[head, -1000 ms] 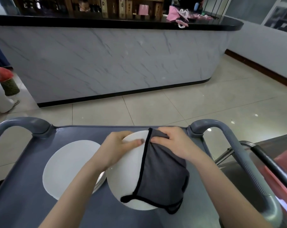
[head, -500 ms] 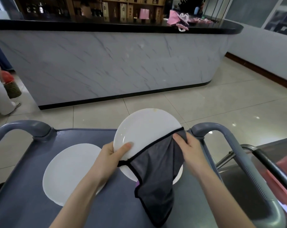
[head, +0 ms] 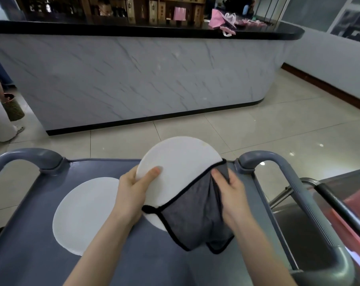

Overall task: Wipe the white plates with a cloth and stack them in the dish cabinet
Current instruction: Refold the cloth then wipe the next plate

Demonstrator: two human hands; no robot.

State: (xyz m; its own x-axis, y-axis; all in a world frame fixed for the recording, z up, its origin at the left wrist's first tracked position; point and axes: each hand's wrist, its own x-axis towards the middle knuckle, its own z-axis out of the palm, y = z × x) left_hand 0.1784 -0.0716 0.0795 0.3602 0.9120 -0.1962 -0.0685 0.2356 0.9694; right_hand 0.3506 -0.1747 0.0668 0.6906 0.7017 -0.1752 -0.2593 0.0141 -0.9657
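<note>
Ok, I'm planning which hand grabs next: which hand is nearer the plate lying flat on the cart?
Left. The left hand, holding the raised plate, sits right beside the flat plate; the right hand, gripping the cloth, is farther off, beyond the raised plate.

cloth (head: 195,215) hides the held plate's (head: 181,162) lower right — left hand's (head: 133,195) fingers lie behind it.
</note>
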